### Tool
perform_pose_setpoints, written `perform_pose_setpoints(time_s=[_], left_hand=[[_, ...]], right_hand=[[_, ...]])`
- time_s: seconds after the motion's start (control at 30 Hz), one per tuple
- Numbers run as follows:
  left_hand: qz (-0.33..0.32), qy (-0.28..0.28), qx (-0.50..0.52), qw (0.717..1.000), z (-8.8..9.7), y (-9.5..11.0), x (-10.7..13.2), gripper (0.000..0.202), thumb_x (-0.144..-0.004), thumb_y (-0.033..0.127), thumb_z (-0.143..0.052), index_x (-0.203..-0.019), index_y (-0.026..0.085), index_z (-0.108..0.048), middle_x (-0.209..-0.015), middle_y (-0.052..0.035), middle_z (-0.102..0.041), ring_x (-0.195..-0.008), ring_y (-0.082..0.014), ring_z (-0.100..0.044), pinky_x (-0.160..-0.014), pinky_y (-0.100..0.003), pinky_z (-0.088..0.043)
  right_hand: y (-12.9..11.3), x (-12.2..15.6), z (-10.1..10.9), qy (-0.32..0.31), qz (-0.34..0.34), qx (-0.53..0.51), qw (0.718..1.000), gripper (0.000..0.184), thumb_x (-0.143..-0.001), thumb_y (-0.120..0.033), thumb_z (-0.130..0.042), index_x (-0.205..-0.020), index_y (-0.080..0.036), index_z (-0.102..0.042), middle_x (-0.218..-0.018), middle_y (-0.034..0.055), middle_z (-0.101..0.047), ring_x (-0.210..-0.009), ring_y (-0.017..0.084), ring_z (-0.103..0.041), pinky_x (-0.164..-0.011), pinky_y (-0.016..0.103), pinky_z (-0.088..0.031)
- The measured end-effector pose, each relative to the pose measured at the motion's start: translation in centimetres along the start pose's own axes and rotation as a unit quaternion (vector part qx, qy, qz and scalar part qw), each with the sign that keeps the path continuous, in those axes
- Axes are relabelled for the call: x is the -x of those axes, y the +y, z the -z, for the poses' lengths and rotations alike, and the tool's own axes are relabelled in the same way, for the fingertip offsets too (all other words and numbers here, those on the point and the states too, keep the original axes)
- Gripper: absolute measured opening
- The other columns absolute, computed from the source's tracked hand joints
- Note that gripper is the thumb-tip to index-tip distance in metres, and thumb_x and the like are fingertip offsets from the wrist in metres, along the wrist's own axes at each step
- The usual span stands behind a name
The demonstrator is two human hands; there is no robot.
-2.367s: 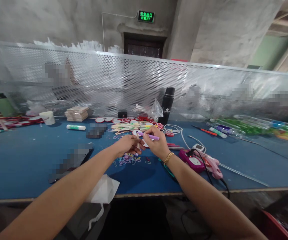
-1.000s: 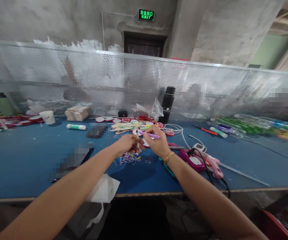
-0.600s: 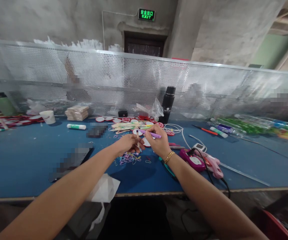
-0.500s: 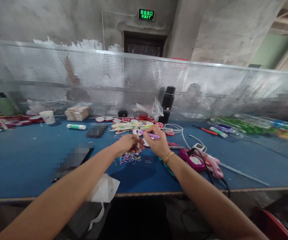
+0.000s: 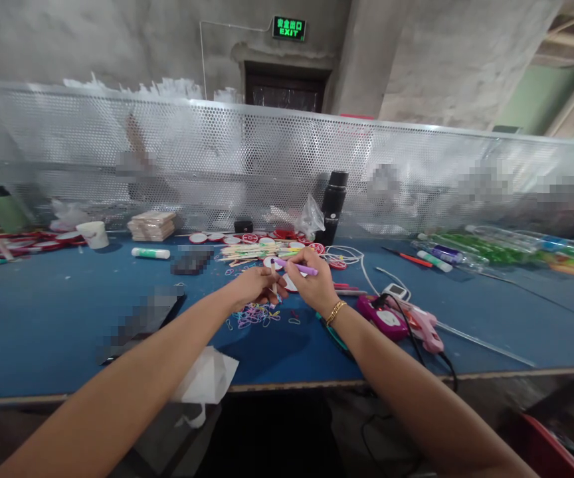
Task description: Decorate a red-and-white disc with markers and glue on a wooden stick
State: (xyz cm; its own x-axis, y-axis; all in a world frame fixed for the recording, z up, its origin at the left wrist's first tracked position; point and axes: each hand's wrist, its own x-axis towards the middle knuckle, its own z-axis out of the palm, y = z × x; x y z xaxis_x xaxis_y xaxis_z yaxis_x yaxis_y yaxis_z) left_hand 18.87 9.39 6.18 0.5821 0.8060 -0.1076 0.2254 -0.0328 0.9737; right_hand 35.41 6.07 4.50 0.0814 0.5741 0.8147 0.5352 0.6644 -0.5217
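Note:
My left hand [image 5: 257, 287] pinches a narrow wooden craft stick [image 5: 274, 280], held upright over the table. In my right hand [image 5: 313, 279] is a purple marker pen [image 5: 297, 267], its dark tip at the top end of the stick. Below my hands lies a loose pile of small coloured rubber bands [image 5: 254, 316]. Just beyond them a heap of craft sticks [image 5: 252, 250], some with coloured marks, rests by several red-and-white round discs [image 5: 198, 238]. Part of the stick is hidden by my left fingers.
A magenta device [image 5: 382, 317] and a pink glue gun [image 5: 430, 335] with cables lie right of my right forearm. A black bottle [image 5: 334, 207] stands at the back. Left are a glue stick [image 5: 150, 253], a paper cup [image 5: 94, 235] and a phone-like dark slab [image 5: 142, 324]. A perforated metal screen [image 5: 207, 166] runs behind.
Both hands keep nearly the same pose, with the marker tip still at the stick's top. The view has shifted very slightly.

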Motion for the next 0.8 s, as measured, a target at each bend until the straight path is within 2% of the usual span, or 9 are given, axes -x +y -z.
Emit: perform_pose_setpoints(time_s=[0.33,0.53,0.67,0.8], left_hand=[[0.000,0.002,0.008,1.000,0.13,-0.16,-0.08,0.024,-0.083,0.036,-0.062,-0.088,0.013,-0.065,-0.081,-0.0095,-0.074,-0.052,-0.0099,-0.061,-0.046,-0.019,-0.035],[0.000,-0.005,0.001,1.000,0.09,0.05,0.12,0.022,-0.087,0.034,-0.057,-0.089,0.013,-0.064,-0.083,-0.0095,-0.074,-0.052,-0.0087,-0.061,-0.045,-0.018,-0.034],[0.010,0.000,0.009,1.000,0.03,0.12,0.17,0.026,-0.086,0.039,-0.060,-0.089,0.013,-0.064,-0.083,-0.0096,-0.074,-0.052,-0.0094,-0.062,-0.043,-0.018,-0.033],[0.028,-0.004,0.022,0.999,-0.10,0.15,0.18,0.032,-0.085,0.045,-0.063,-0.096,0.015,-0.064,-0.085,-0.0096,-0.075,-0.054,-0.0112,-0.065,-0.044,-0.018,-0.035]], right_hand=[[0.05,-0.07,0.06,0.006,0.000,0.005,1.000,0.012,-0.083,-0.022,-0.057,-0.072,-0.022,-0.052,-0.069,-0.0019,-0.057,-0.063,0.014,-0.052,-0.062,0.028,-0.041],[-0.16,-0.11,0.15,0.000,0.003,0.010,1.000,0.013,-0.082,-0.022,-0.057,-0.071,-0.022,-0.052,-0.070,-0.0017,-0.056,-0.064,0.014,-0.052,-0.062,0.028,-0.040],[-0.14,-0.09,0.19,0.015,0.007,-0.002,1.000,0.012,-0.081,-0.020,-0.057,-0.071,-0.022,-0.052,-0.069,-0.0017,-0.057,-0.065,0.015,-0.053,-0.063,0.028,-0.041],[-0.10,0.00,0.14,-0.003,0.001,-0.002,1.000,0.011,-0.081,-0.021,-0.057,-0.071,-0.022,-0.052,-0.069,-0.0016,-0.057,-0.065,0.015,-0.053,-0.063,0.028,-0.041]])
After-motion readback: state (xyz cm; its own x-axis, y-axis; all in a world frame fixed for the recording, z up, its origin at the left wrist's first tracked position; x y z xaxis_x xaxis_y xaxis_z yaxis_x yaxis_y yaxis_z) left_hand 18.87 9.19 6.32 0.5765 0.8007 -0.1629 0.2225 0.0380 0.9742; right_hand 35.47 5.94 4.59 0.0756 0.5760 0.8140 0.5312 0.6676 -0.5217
